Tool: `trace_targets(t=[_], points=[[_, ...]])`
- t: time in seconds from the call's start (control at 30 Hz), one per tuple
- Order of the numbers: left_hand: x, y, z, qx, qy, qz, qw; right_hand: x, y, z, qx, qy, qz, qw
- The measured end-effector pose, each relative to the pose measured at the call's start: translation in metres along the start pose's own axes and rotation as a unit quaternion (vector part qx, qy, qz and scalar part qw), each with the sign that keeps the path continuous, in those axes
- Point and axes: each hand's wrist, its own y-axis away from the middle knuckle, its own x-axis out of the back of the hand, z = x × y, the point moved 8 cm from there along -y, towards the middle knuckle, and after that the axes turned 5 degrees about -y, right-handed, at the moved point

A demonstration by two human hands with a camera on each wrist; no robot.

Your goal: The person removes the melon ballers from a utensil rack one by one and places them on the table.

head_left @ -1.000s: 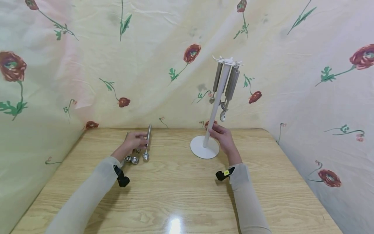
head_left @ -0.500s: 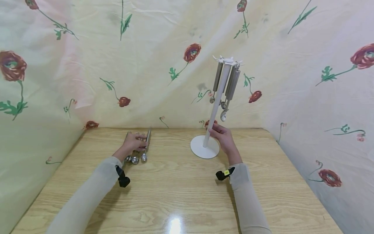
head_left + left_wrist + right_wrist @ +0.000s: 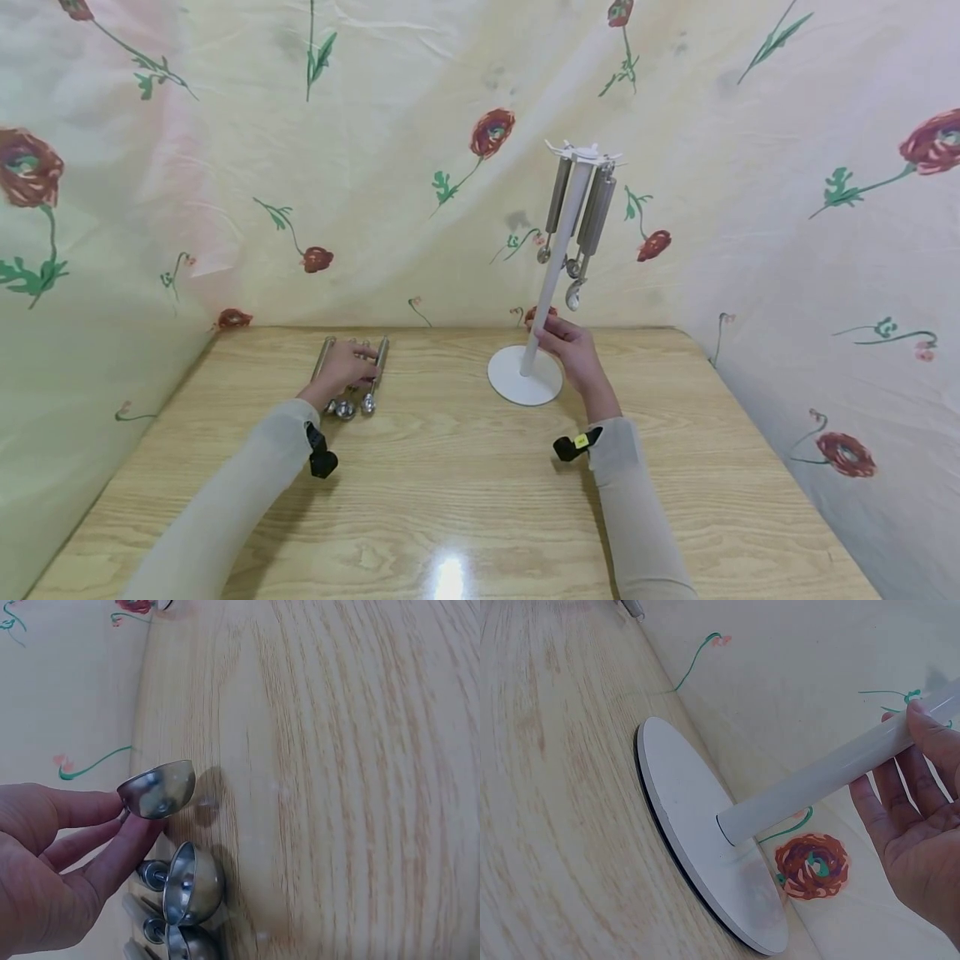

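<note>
1. Head view: right of centre, a tall white stand with a round base point(image 3: 552, 279) rises from a pale wood-grain counter point(image 3: 450, 467). At least three silver metal utensils with long grey handles point(image 3: 596, 217) hang from its top.
2. Left of centre, the left hand point(image 3: 343, 367) pinches one round-bowled silver metal scoop point(image 3: 156, 791) between thumb and fingers, just behind its bowl.
3. Beside it, other round-bowled silver metal scoops point(image 3: 196, 885) lie on the counter, partly hidden, so their count is unclear.
4. The right hand point(image 3: 573, 354) is curled round the stand's lower pole.
5. The work seems partway: some pieces hang; the pinched scoop and its neighbours are off the stand.
</note>
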Motion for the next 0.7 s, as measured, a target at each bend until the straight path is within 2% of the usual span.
trace_targets(t=[0.27,0.53,0.7], points=[[0.001,0.000,0.008,-0.007,-0.052,0.011,0.9986,0.001,-0.002,0.002,0.004,-0.002,0.006,1.0000],[0.000,-0.002,0.012,-0.022,-0.081,0.009,0.9965,0.000,-0.002,0.000,0.003,0.006,0.006,1.0000],[0.000,-0.002,0.015,-0.036,-0.137,-0.003,0.9900,-0.001,-0.004,0.000,0.003,0.005,0.001,1.0000]])
